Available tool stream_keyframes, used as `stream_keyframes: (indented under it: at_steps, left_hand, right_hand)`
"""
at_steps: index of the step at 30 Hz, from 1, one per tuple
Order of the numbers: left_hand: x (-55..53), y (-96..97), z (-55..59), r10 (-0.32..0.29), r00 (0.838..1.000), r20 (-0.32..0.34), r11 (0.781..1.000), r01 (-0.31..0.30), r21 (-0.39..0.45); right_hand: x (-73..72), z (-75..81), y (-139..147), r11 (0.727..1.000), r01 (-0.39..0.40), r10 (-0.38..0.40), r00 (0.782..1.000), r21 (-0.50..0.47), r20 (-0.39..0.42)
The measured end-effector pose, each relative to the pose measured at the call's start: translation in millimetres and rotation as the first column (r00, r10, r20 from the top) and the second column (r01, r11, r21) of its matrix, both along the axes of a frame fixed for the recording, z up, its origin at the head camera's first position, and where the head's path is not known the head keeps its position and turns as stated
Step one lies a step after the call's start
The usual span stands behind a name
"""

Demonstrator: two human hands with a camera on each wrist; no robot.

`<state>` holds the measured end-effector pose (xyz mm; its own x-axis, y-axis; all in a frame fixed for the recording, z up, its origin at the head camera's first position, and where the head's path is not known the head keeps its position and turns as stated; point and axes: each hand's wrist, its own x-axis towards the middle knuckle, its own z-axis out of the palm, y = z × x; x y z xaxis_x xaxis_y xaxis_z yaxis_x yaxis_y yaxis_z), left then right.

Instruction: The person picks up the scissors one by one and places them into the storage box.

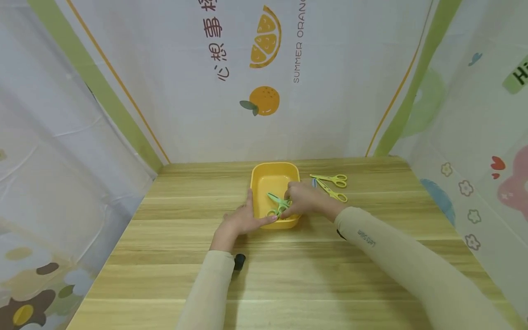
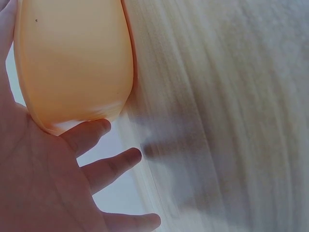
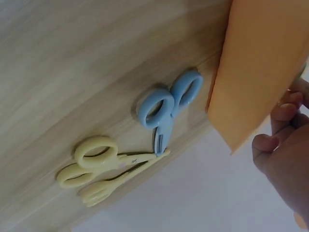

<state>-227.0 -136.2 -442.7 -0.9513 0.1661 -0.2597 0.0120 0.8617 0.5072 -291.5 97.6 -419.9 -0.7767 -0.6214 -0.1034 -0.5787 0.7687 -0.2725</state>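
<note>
A yellow plastic tray (image 1: 270, 183) stands near the back of the table. Green scissors (image 1: 281, 201) lie inside it, blades pointing to the back left. My right hand (image 1: 307, 198) reaches over the tray's right rim with curled fingers and pinches these scissors; its fingertips are partly hidden. Against the left side and front left corner of the tray rests my left hand (image 1: 242, 220), thumb along the front rim. Its other fingers are spread and fairly straight in the left wrist view, with the index finger (image 2: 89, 136) at the tray wall.
Right of the tray lie two pairs of yellow scissors (image 1: 330, 178) and, mostly hidden by the right hand in the head view, blue scissors (image 3: 164, 130). The wooden table (image 1: 185, 275) meets a printed curtain (image 1: 330, 128) at the back.
</note>
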Motion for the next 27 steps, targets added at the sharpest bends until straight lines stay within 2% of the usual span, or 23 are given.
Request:
stream_keyframes:
  at_steps: [6,12,18,27]
  left_hand:
    - [-0.5,0.5,-1.0,0.004,1.000,0.001,1.000,-0.004,0.003]
    - [-0.9,1.7,-1.1,0.006,1.000,0.007,1.000,-0.006,0.007]
    - [-1.0,1.8,-0.9,0.001,1.000,0.002,1.000,-0.001,0.009]
    - [-1.5,1.6,-3.4,0.005,1.000,0.001,1.000,-0.005,0.016]
  right_hand:
    - [-0.2,-4.5,-11.7,0.999,0.015,-0.014,1.000,0.035,-0.024]
    - [-0.2,2.9,-18.3,1.000,0.001,0.001,0.998,0.029,-0.066]
    - [-6.5,15.8,-10.6,0.999,0.021,-0.022,1.000,-0.026,-0.019]
    - [-16.4,27.2,7.3,0.998,0.059,-0.060,0.997,-0.020,-0.043]
